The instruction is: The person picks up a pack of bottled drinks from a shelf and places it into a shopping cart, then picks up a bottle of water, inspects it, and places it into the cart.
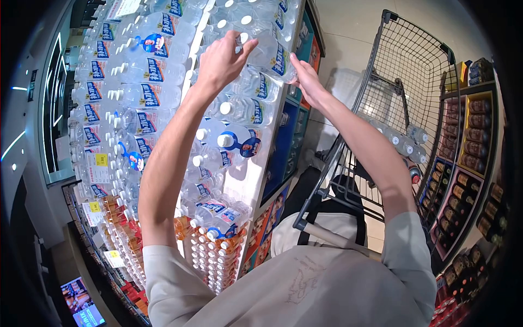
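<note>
Both arms reach up toward the top centre of the frame, where a clear water bottle [269, 54] with a blue label lies on its side on the stacked display. The left hand [222, 59] is clasped over the cap end of that bottle, fingers curled around the neck and thumb stretched toward the white cap, so it is grasping the bottle rather than resting loose. The right hand [306, 76] meets the bottle's base end from the right, fingers bent and pressed against it; how tightly it closes cannot be told, since the palm faces away. The bottle sits at the upper edge of a wall of water bottles [147, 103] filling the left half of the frame. In the right half stands a wire shopping cart [414, 71], with a few bottles [406, 143] lying in its basket.
</note>
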Tool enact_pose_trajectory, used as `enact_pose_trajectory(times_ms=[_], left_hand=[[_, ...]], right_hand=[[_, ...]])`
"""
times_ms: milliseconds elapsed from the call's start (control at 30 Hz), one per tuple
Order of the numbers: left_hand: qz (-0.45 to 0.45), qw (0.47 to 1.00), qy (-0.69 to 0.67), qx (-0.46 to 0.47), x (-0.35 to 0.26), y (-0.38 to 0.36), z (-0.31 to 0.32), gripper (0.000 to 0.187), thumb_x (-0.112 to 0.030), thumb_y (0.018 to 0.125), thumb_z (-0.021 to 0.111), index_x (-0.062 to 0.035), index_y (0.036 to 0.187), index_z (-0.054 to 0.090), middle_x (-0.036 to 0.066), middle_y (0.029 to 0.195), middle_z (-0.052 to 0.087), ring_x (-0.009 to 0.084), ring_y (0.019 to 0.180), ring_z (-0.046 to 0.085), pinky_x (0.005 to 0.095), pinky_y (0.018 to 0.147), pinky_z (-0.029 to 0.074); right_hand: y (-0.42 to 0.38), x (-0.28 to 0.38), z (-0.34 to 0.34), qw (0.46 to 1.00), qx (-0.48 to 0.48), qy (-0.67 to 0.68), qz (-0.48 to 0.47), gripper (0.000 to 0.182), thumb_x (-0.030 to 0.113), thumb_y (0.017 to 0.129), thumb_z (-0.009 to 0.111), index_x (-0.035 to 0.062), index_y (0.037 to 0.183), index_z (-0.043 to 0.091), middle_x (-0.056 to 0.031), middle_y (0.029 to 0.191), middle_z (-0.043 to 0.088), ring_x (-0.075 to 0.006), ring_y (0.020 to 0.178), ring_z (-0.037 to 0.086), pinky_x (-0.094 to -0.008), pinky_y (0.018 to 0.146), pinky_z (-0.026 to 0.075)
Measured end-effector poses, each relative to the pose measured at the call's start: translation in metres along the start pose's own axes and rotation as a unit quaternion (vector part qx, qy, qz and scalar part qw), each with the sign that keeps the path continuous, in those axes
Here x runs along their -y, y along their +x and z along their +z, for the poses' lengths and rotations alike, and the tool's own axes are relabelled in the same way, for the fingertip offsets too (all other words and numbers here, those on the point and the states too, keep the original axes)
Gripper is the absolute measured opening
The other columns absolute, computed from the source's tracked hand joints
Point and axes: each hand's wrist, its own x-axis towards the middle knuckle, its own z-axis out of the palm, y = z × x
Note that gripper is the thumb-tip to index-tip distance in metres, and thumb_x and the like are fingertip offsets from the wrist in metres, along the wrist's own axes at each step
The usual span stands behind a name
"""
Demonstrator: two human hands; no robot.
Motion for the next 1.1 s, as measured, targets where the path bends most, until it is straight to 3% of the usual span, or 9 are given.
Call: enact_pose_trajectory(times_ms=[100,167,233,300,500,767,867,933,1100], left_hand=[[0.033,0.997,0.067,-0.017,0.013,0.007,0.013,0.064,-0.061,0.100,0.064,0.0013,0.112,0.069,0.020,0.095,0.076,0.0389,0.086,0.074,0.0482,0.077,0.056],[0.052,0.995,0.077,-0.034,0.021,0.012,0.026,0.063,-0.061,0.100,0.065,0.0011,0.111,0.070,0.020,0.096,0.076,0.0391,0.087,0.074,0.0480,0.077,0.057],[0.069,0.993,0.087,-0.052,0.030,0.013,0.038,0.062,-0.060,0.099,0.065,0.0010,0.110,0.071,0.020,0.097,0.076,0.0392,0.087,0.074,0.0479,0.078,0.057],[0.121,0.981,0.121,-0.089,0.039,0.013,0.046,0.060,-0.058,0.099,0.066,0.0010,0.109,0.073,0.020,0.098,0.077,0.0379,0.091,0.075,0.0456,0.083,0.057],[0.075,0.981,0.154,-0.093,0.047,0.009,0.052,0.058,-0.057,0.098,0.068,-0.0007,0.110,0.077,0.016,0.106,0.078,0.0322,0.123,0.066,0.0510,0.102,0.048],[0.066,0.976,0.177,-0.107,0.036,0.005,0.060,0.048,-0.041,0.092,0.078,-0.0007,0.116,0.074,0.012,0.122,0.072,0.0332,0.133,0.054,0.0499,0.100,0.043],[0.099,0.976,0.143,-0.130,0.032,-0.003,0.059,0.052,-0.032,0.098,0.071,-0.0094,0.144,0.060,0.007,0.149,0.059,0.0312,0.142,0.049,0.0526,0.110,0.040],[0.155,0.965,0.186,-0.097,0.025,-0.008,0.059,0.049,-0.029,0.100,0.068,-0.0103,0.144,0.060,0.007,0.153,0.055,0.0309,0.146,0.045,0.0531,0.114,0.038],[0.196,0.941,0.275,0.024,0.005,-0.032,0.066,0.049,-0.019,0.103,0.061,-0.0131,0.151,0.056,0.007,0.168,0.041,0.0288,0.160,0.027,0.0533,0.129,0.023]], right_hand=[[0.027,-0.012,0.007,0.998,-0.040,-0.034,0.021,0.120,0.076,0.095,0.060,-0.0065,0.165,0.010,-0.0266,0.155,0.045,-0.0281,0.120,0.059,-0.0462,0.118,0.035],[0.025,-0.011,0.015,0.990,-0.116,-0.075,0.015,0.105,0.073,0.100,0.054,-0.0077,0.162,0.025,-0.0250,0.150,0.052,-0.0301,0.131,0.057,-0.0459,0.118,0.036],[0.027,-0.007,0.015,0.989,0.009,-0.144,0.012,0.088,0.065,0.107,0.047,-0.0090,0.154,0.042,-0.0227,0.145,0.059,-0.0286,0.135,0.056,-0.0427,0.118,0.037],[0.012,-0.004,0.029,0.984,-0.033,-0.177,0.000,0.076,0.057,0.111,0.044,-0.0100,0.145,0.053,-0.0212,0.142,0.063,-0.0281,0.137,0.056,-0.0402,0.117,0.039],[0.001,-0.015,0.037,0.966,0.019,-0.257,-0.024,0.076,0.045,0.111,0.047,0.0032,0.169,0.020,-0.0230,0.167,0.041,-0.0326,0.156,0.037,-0.0397,0.126,0.028],[0.003,-0.028,0.026,0.965,0.053,-0.257,-0.013,0.081,0.047,0.108,0.052,0.0074,0.170,0.018,-0.0235,0.165,0.043,-0.0331,0.155,0.039,-0.0406,0.125,0.029],[0.014,-0.054,0.011,0.971,0.051,-0.227,-0.058,0.081,0.037,0.107,0.055,0.0055,0.170,0.015,-0.0253,0.165,0.042,-0.0343,0.155,0.039,-0.0397,0.125,0.029],[0.008,-0.055,0.011,0.977,0.082,-0.177,-0.083,0.082,0.012,0.103,0.057,-0.0031,0.168,0.011,-0.0249,0.173,0.025,-0.0298,0.161,0.027,-0.0364,0.129,0.023],[-0.008,-0.048,0.031,0.948,0.076,-0.294,-0.094,0.088,0.000,0.093,0.055,-0.0003,0.169,0.011,-0.0237,0.176,0.017,-0.0320,0.163,0.017,-0.0377,0.132,0.018]])
